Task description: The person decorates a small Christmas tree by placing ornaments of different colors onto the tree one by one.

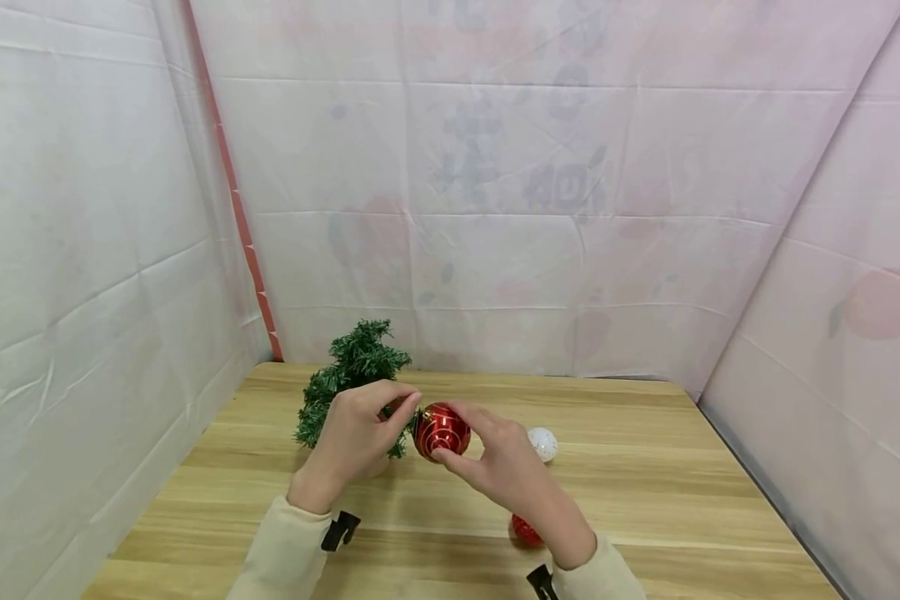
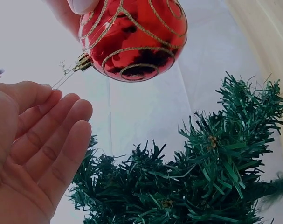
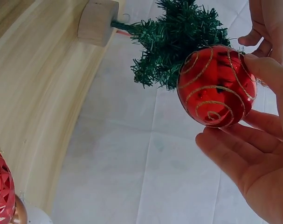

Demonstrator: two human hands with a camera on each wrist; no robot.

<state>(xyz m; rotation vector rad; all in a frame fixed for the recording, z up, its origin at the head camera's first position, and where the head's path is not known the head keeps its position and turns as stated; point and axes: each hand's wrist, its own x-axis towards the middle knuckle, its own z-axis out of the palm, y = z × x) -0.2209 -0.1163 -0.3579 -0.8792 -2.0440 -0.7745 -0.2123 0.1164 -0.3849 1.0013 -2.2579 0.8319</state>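
Note:
My right hand [image 1: 506, 458] holds a shiny red Christmas ball [image 1: 441, 433] between thumb and fingers, above the table. Gold glitter swirls run over the ball, and a gold cap [image 2: 83, 61] with a thin string loop [image 2: 64, 80] sticks out on one side. Thumb and forefinger of my left hand [image 1: 360, 425] pinch the end of that loop, as the left wrist view shows. Just behind my left hand stands a small green artificial Christmas tree [image 1: 360, 358], partly covered by the hand. Its round wooden base [image 3: 98, 22] shows in the right wrist view.
A white ball ornament [image 1: 543, 444] lies on the wooden table [image 1: 645, 467] beyond my right hand. Close by my right wrist is a faceted red ornament [image 1: 525, 530], partly hidden by the forearm. White cloth walls [image 1: 495, 250] enclose the table at the back and sides.

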